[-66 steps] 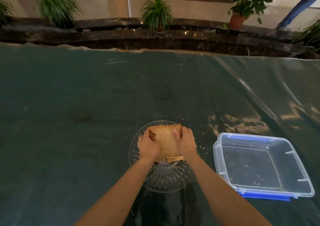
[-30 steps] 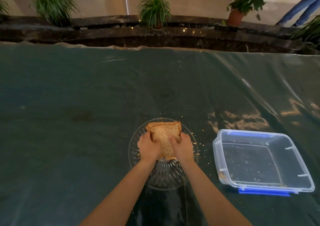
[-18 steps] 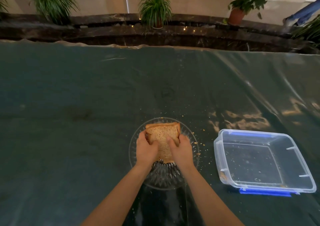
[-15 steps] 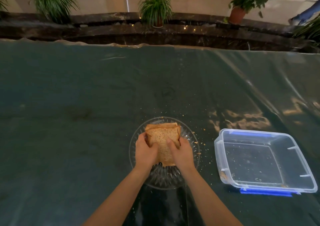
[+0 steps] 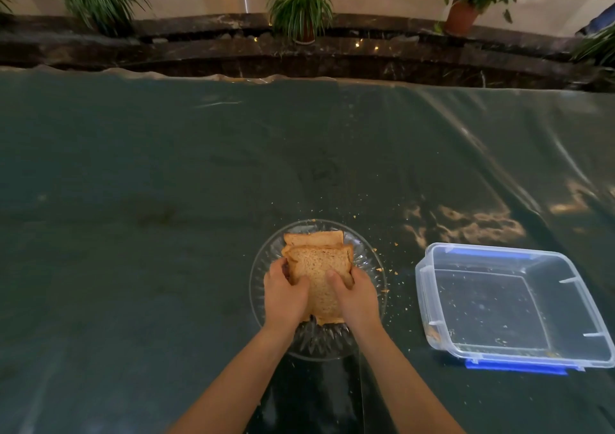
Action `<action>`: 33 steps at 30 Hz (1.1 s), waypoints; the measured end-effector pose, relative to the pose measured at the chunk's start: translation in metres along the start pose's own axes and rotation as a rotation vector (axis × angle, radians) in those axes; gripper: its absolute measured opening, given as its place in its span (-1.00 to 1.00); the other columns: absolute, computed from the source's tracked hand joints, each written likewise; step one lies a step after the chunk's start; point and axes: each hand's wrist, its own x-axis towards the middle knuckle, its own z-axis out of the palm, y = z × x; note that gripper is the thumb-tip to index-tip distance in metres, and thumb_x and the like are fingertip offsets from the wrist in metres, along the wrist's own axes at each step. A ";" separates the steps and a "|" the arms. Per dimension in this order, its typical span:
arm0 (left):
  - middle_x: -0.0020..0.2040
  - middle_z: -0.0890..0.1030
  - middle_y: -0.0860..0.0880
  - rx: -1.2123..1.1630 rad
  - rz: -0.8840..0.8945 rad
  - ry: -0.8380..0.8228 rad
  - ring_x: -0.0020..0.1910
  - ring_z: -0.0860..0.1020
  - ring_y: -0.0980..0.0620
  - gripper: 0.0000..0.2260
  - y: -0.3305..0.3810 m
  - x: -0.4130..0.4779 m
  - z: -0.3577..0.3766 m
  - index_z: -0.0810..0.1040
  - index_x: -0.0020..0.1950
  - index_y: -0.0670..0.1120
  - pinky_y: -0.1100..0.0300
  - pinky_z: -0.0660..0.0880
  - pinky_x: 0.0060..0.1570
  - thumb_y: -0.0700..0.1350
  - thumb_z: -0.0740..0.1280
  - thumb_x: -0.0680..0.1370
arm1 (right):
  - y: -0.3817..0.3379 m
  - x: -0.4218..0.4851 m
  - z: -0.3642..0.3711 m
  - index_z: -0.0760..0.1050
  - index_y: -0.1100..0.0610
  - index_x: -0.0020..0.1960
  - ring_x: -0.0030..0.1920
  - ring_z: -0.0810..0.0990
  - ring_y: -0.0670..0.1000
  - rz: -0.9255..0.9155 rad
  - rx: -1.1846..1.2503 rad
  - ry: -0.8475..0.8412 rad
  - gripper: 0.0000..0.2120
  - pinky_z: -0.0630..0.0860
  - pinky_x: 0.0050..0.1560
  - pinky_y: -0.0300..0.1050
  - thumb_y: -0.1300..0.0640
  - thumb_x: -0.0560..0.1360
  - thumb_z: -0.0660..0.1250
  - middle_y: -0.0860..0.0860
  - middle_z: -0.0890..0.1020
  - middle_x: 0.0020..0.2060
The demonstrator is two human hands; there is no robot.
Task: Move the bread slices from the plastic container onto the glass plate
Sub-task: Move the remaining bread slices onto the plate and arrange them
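Observation:
A stack of brown bread slices [image 5: 317,267] lies on the round cut-glass plate [image 5: 266,267] near the table's front middle. My left hand [image 5: 284,295] grips the stack's left side and my right hand [image 5: 356,297] grips its right side, thumbs on top. One lower slice [image 5: 312,238] sticks out at the far end of the stack. The clear plastic container [image 5: 519,304] with blue clips stands to the right of the plate, holding only crumbs.
Crumbs are scattered on the dark plastic-covered table [image 5: 166,200] around the plate. Beyond the table's far edge runs a dark stone ledge with potted plants [image 5: 299,4].
Both hands have lowered the bread stack towards the plate's middle and slid nearer along it. A lower slice now shows at the far end. The container has not moved.

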 end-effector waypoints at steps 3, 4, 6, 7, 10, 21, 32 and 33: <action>0.28 0.48 -0.06 0.010 0.000 -0.017 0.10 0.47 0.06 -0.53 -0.003 -0.002 0.001 0.36 0.41 -0.07 0.16 0.48 0.06 -0.17 0.31 0.50 | 0.004 -0.001 -0.003 0.49 0.19 0.05 -0.02 0.58 0.10 0.019 -0.006 -0.015 -0.72 0.58 0.00 0.07 -0.01 0.49 0.28 0.11 0.58 -0.02; 0.29 0.48 -0.07 0.018 -0.009 -0.024 0.14 0.48 0.04 -0.54 -0.004 -0.003 0.001 0.38 0.40 -0.07 0.12 0.51 0.13 -0.18 0.30 0.50 | 0.004 -0.001 -0.003 0.49 0.19 0.06 0.00 0.58 0.10 0.026 -0.017 -0.019 -0.72 0.58 0.04 0.10 0.00 0.49 0.28 0.12 0.58 -0.01; 0.33 0.47 -0.09 0.048 -0.028 -0.038 0.26 0.48 -0.04 -0.56 -0.006 -0.003 0.001 0.38 0.41 -0.08 -0.02 0.50 0.26 -0.17 0.29 0.52 | 0.004 -0.001 -0.004 0.48 0.21 0.09 0.04 0.56 0.10 0.018 -0.046 -0.021 -0.70 0.56 0.09 0.11 0.01 0.50 0.29 0.12 0.57 0.03; 0.35 0.44 -0.10 0.072 -0.031 -0.041 0.30 0.47 -0.07 -0.55 -0.006 -0.004 0.001 0.37 0.44 -0.08 -0.06 0.47 0.30 -0.16 0.28 0.53 | 0.003 -0.001 -0.003 0.47 0.21 0.13 0.06 0.55 0.09 0.004 -0.060 -0.018 -0.68 0.56 0.11 0.08 0.01 0.49 0.29 0.12 0.56 0.06; 0.38 0.37 -0.13 0.147 -0.023 -0.034 0.35 0.42 -0.12 -0.52 -0.008 -0.005 0.001 0.35 0.47 -0.10 -0.07 0.41 0.36 -0.11 0.28 0.55 | 0.002 -0.004 -0.001 0.41 0.19 0.21 0.09 0.49 0.00 -0.039 -0.114 0.030 -0.62 0.50 0.12 -0.10 -0.01 0.49 0.30 0.08 0.50 0.12; 0.28 0.43 -0.12 0.165 0.068 0.052 0.22 0.51 -0.10 -0.56 -0.009 -0.020 0.000 0.41 0.43 -0.09 -0.01 0.46 0.30 -0.20 0.27 0.54 | 0.003 -0.024 -0.004 0.36 0.19 0.31 0.19 0.46 0.02 -0.050 -0.123 0.106 -0.57 0.43 0.18 -0.12 0.07 0.50 0.30 0.08 0.45 0.19; 0.09 0.60 -0.22 0.169 0.080 0.001 -0.07 0.57 -0.03 -0.74 -0.016 -0.028 -0.003 0.58 0.17 -0.19 0.00 0.55 0.08 -0.24 0.25 0.51 | 0.013 -0.034 -0.008 0.36 0.19 0.35 0.24 0.46 0.04 -0.004 -0.032 0.074 -0.55 0.42 0.27 -0.04 0.08 0.50 0.31 0.09 0.48 0.25; 0.07 0.60 -0.23 0.170 0.076 0.011 -0.09 0.57 -0.05 -0.77 -0.017 -0.029 -0.002 0.58 0.13 -0.20 -0.02 0.55 0.05 -0.24 0.24 0.51 | 0.014 -0.033 -0.008 0.37 0.19 0.34 0.23 0.46 0.04 -0.010 -0.040 0.070 -0.56 0.42 0.25 -0.06 0.09 0.50 0.30 0.10 0.48 0.24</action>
